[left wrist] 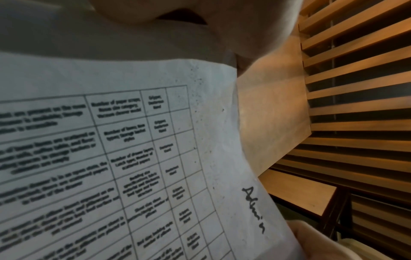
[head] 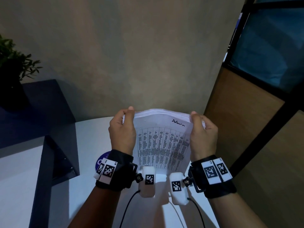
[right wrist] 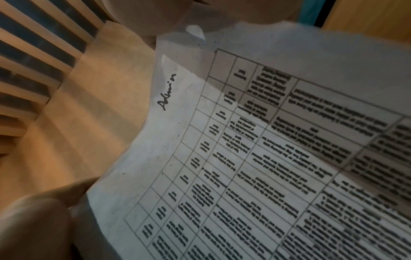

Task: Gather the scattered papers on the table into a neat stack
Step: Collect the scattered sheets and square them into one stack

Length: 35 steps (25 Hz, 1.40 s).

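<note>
— How are the hands set?
— The left hand [head: 122,129] clasps the left edge of the stack of papers [head: 162,142], and the right hand [head: 203,134] clasps the right edge. Thumbs lie on the printed face, fingers curl behind.
— And the stack?
— Upright between them, over the white table [head: 92,134]. Whether its lower edge touches, I cannot tell.

The white table [head: 93,132] carries a dark blue box [head: 41,109] at its left; a round purple disc [head: 101,159] lies flat just right of that box
</note>
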{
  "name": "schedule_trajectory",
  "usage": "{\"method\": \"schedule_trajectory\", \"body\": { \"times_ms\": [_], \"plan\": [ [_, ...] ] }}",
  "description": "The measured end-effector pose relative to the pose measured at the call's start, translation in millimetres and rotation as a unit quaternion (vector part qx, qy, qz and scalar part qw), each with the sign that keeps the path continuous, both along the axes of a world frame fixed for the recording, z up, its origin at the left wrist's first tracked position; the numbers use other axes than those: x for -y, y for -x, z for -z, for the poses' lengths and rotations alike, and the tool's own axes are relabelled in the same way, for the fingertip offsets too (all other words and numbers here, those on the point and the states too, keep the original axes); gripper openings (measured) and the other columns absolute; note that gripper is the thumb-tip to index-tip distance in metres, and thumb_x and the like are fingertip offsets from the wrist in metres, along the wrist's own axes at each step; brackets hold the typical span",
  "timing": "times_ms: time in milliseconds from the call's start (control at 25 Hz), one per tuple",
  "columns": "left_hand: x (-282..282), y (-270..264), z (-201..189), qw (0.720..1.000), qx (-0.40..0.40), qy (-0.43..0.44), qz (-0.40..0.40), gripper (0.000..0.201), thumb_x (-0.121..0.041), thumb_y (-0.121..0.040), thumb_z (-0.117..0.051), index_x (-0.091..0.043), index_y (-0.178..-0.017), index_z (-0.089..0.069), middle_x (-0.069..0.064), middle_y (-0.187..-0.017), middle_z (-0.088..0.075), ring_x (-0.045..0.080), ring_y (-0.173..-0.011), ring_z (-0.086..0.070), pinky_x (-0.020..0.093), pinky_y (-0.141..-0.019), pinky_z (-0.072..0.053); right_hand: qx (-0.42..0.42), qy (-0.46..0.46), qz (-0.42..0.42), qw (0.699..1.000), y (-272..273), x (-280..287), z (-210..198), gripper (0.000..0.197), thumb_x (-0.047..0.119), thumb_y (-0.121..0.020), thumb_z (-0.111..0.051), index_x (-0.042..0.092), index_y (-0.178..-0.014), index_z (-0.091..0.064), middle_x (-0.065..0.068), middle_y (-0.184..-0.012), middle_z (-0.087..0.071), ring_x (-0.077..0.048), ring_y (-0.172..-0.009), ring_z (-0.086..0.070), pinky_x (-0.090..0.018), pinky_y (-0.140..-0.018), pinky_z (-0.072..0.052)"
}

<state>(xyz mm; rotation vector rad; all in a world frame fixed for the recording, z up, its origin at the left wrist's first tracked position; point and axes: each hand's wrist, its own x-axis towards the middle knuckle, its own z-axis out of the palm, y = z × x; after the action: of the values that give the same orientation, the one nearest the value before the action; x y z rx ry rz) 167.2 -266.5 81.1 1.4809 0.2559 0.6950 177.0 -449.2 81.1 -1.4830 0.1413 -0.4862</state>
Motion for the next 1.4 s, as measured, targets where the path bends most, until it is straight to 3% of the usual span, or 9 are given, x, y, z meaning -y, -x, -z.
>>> {"method": "schedule_trajectory", "body": {
  "times_ms": [160, 280, 360, 520, 720, 840, 1120, 1240, 1400],
  "plan": [
    [0.0, 1.4, -3.0, 1.000, 0.003, -0.005, 0.003, 0.037, -0.034, -0.096, -0.053, -0.014, -0.065, -0.060, 0.002, -0.063, -0.055, 0.017, -0.062, -0.052, 0.028, -0.061, -0.039, 0.017, -0.006, 0.009, 1.000, -4.0, 2.3, 0.2, 0.037, 0.041, -0.087, -0.056, 0.021, -0.056, -0.055, 0.010, -0.048, -0.052, -0.013, -0.054, -0.055, -0.031, -0.057, -0.041],
    [-0.8, 0.0, -2.9, 1.000, -0.003, -0.011, 0.005, 0.039, -0.036, -0.095, -0.053, -0.015, -0.063, -0.058, 0.004, -0.063, -0.055, 0.018, -0.062, -0.053, 0.029, -0.061, -0.039, 0.027, 0.007, 0.001, 1.000, -5.0, 2.2, 0.2, 0.037, 0.048, -0.084, -0.057, 0.023, -0.057, -0.056, 0.011, -0.052, -0.056, -0.014, -0.058, -0.058, -0.032, -0.059, -0.043],
    [-1.6, -1.0, -2.1, 1.000, -0.009, -0.004, 0.009, 0.041, -0.041, -0.093, -0.052, -0.017, -0.060, -0.056, 0.004, -0.062, -0.053, 0.020, -0.062, -0.052, 0.030, -0.063, -0.039, 0.046, 0.024, -0.029, 0.998, -2.2, 3.7, 1.1, 0.032, 0.056, -0.080, -0.061, 0.026, -0.067, -0.060, 0.009, -0.066, -0.066, -0.014, -0.069, -0.066, -0.030, -0.062, -0.050],
    [-1.7, -2.1, -1.1, 1.000, -0.014, -0.010, 0.011, 0.040, -0.048, -0.088, -0.052, -0.022, -0.057, -0.053, 0.003, -0.061, -0.051, 0.020, -0.061, -0.051, 0.030, -0.063, -0.039, 0.083, 0.040, -0.071, 0.993, 4.3, 9.3, 5.7, 0.030, 0.044, -0.077, -0.071, 0.018, -0.089, -0.061, 0.015, -0.080, -0.071, -0.003, -0.075, -0.068, -0.015, -0.062, -0.049],
    [-0.3, 1.4, -2.1, 1.000, 0.002, -0.029, 0.000, 0.028, -0.037, -0.090, -0.062, -0.024, -0.065, -0.060, -0.008, -0.064, -0.057, 0.011, -0.062, -0.054, 0.022, -0.059, -0.042, 0.045, 0.039, -0.023, 0.998, -4.1, 8.2, 7.0, 0.025, 0.054, -0.074, -0.067, 0.029, -0.071, -0.062, -0.007, -0.079, -0.072, -0.028, -0.077, -0.071, -0.044, -0.068, -0.056],
    [-0.5, -0.5, -0.8, 1.000, 0.005, -0.026, -0.007, 0.030, -0.034, -0.092, -0.060, -0.025, -0.064, -0.058, -0.010, -0.062, -0.054, 0.010, -0.060, -0.052, 0.019, -0.054, -0.040, 0.033, 0.038, -0.022, 0.999, -5.3, 8.1, 5.8, 0.025, 0.056, -0.074, -0.063, 0.032, -0.067, -0.061, -0.005, -0.074, -0.070, -0.029, -0.074, -0.070, -0.045, -0.067, -0.056],
    [-5.1, -4.7, 1.4, 1.000, 0.015, -0.010, 0.003, 0.028, -0.041, -0.088, -0.057, -0.027, -0.064, -0.061, -0.011, -0.062, -0.055, 0.016, -0.066, -0.052, 0.028, -0.067, -0.040, 0.036, 0.040, -0.025, 0.998, -8.2, 8.6, 3.8, 0.026, 0.057, -0.073, -0.061, 0.033, -0.064, -0.061, -0.006, -0.072, -0.068, -0.036, -0.077, -0.068, -0.048, -0.066, -0.055],
    [-6.0, -3.6, 3.5, 0.999, 0.013, -0.031, 0.001, 0.034, -0.047, -0.088, -0.056, -0.027, -0.061, -0.056, -0.006, -0.061, -0.052, 0.016, -0.062, -0.050, 0.028, -0.064, -0.039, 0.058, 0.036, -0.063, 0.996, -5.3, 12.3, 8.2, 0.028, 0.059, -0.071, -0.067, 0.033, -0.078, -0.062, -0.006, -0.090, -0.071, -0.025, -0.085, -0.070, -0.038, -0.069, -0.057],
    [-4.8, -0.2, 6.7, 0.997, 0.023, -0.066, 0.018, 0.044, -0.058, -0.091, -0.050, -0.025, -0.063, -0.052, -0.002, -0.061, -0.054, 0.015, -0.061, -0.052, 0.027, -0.061, -0.041, 0.081, 0.053, -0.171, 0.981, -0.6, 24.8, 21.5, 0.051, 0.037, -0.064, -0.090, 0.026, -0.103, -0.059, -0.002, -0.104, -0.068, -0.019, -0.097, -0.070, -0.032, -0.078, -0.058]
  ]
}}
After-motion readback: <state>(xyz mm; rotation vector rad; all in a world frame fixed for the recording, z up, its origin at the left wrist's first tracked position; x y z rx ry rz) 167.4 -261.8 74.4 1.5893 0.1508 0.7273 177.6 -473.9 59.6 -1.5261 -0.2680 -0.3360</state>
